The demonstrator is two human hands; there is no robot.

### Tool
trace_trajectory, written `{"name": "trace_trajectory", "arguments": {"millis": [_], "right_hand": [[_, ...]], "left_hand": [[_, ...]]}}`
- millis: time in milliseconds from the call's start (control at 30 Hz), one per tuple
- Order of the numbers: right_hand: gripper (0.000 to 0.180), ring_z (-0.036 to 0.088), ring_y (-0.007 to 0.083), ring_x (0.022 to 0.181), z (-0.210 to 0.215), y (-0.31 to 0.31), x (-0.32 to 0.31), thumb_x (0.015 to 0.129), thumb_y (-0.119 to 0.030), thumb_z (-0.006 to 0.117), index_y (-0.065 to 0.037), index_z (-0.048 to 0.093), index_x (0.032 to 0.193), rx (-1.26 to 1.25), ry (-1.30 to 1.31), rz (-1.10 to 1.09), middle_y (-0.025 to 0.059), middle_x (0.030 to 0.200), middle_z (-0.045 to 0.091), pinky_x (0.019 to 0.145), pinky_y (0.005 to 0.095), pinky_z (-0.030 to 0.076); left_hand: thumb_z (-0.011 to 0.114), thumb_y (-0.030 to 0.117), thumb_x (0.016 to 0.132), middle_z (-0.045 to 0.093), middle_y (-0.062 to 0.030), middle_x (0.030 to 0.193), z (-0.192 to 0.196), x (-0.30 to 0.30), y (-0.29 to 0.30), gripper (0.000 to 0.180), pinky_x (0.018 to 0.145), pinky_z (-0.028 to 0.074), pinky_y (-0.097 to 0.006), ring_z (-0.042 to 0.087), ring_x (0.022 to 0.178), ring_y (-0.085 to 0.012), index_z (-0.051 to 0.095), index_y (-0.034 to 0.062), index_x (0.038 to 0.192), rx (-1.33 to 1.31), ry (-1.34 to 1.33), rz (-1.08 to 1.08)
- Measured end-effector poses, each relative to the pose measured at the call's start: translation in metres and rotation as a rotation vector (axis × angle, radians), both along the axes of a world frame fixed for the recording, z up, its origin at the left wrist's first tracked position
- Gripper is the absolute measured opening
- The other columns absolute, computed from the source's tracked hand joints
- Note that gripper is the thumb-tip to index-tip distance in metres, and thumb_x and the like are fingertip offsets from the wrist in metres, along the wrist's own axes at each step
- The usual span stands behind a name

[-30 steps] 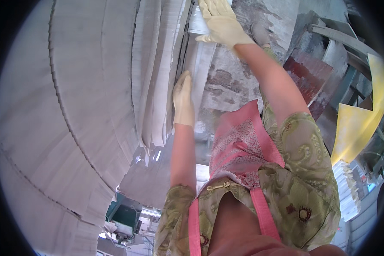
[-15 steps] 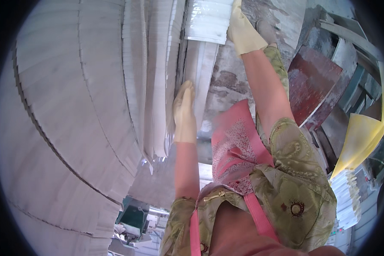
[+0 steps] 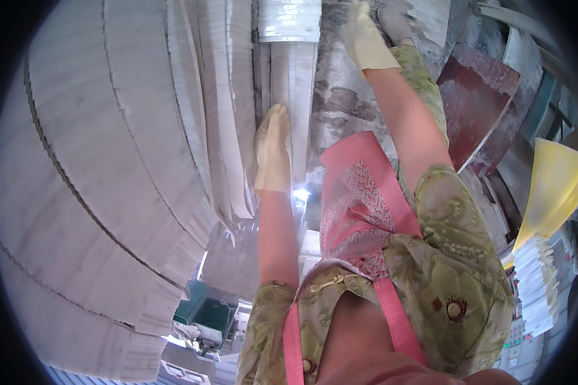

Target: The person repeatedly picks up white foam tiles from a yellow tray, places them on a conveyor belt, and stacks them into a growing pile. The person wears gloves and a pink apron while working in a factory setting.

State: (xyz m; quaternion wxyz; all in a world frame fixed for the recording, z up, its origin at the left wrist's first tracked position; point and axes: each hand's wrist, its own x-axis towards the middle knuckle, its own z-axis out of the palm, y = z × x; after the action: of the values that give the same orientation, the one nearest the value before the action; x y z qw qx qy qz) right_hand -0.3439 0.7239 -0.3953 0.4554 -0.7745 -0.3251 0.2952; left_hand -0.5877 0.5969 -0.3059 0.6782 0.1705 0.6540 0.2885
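Note:
My left hand (image 3: 273, 151), in a pale glove, lies flat with fingers together against the edges of tall white stone slabs (image 3: 225, 115) standing on edge. My right hand (image 3: 366, 42), also gloved, stretches far out over rough grey stone (image 3: 340, 109), fingers extended and holding nothing. A small stack of white tiles (image 3: 289, 19) sits to its left, apart from the hand. Narrow white strips (image 3: 295, 90) run between the tile stack and my left hand.
Large rows of white slabs (image 3: 96, 179) fill the left side. A dark red slab (image 3: 481, 96) leans at the right, with a yellow sheet (image 3: 552, 186) and stacked white pieces (image 3: 533, 276) beyond it. A green machine (image 3: 205, 314) sits below.
My right hand, earlier at the edge of the small tile stack, has come off it and now sits to its right. My left hand stays on the slab edges.

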Motion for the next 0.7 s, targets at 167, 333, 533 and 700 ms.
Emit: {"name": "trace_trajectory", "arguments": {"millis": [167,333,533,700], "right_hand": [[0.076,0.046,0.0433,0.135,-0.004,-0.003,-0.035,0.094,-0.043,0.062,0.005,0.036,0.147,-0.001,-0.035,0.089,0.029,0.143,0.048,0.112,0.0496,0.037],[0.076,0.048,0.0437,0.133,-0.012,-0.005,-0.019,0.094,-0.043,0.062,0.005,0.036,0.147,0.014,-0.022,0.165,0.0292,0.141,0.051,0.11,0.0497,0.039],[0.075,0.052,0.0443,0.13,0.011,-0.028,0.02,0.095,-0.043,0.062,0.005,0.036,0.146,0.011,-0.044,0.252,0.0293,0.137,0.054,0.108,0.0497,0.041],[0.074,0.054,0.0448,0.128,0.006,-0.021,0.004,0.095,-0.043,0.061,0.005,0.037,0.145,0.026,-0.14,0.341,0.0295,0.135,0.057,0.106,0.0497,0.044]], "left_hand": [[0.06,0.032,0.103,0.05,-0.0231,0.148,0.003,-0.005,0.002,0.06,0.121,0.033,-0.039,0.045,0.142,-0.0307,0.046,-0.0082,0.145,-0.018,0.003,-0.021],[0.063,0.03,0.102,0.052,-0.0225,0.147,-0.001,-0.002,0.004,0.058,0.119,0.035,-0.039,0.048,0.14,-0.0305,0.048,-0.0077,0.144,-0.017,-0.007,0.053],[0.061,0.038,0.102,0.053,-0.0242,0.146,-0.009,-0.005,-0.009,0.06,0.117,0.037,-0.042,0.049,0.139,-0.0322,0.052,-0.0056,0.142,0.095,-0.017,0.055],[0.061,0.035,0.102,0.056,-0.022,0.143,-0.014,-0.013,-0.019,0.056,0.117,0.037,-0.039,0.051,0.137,-0.0294,0.054,-0.0049,0.14,0.17,-0.053,0.052]]}}
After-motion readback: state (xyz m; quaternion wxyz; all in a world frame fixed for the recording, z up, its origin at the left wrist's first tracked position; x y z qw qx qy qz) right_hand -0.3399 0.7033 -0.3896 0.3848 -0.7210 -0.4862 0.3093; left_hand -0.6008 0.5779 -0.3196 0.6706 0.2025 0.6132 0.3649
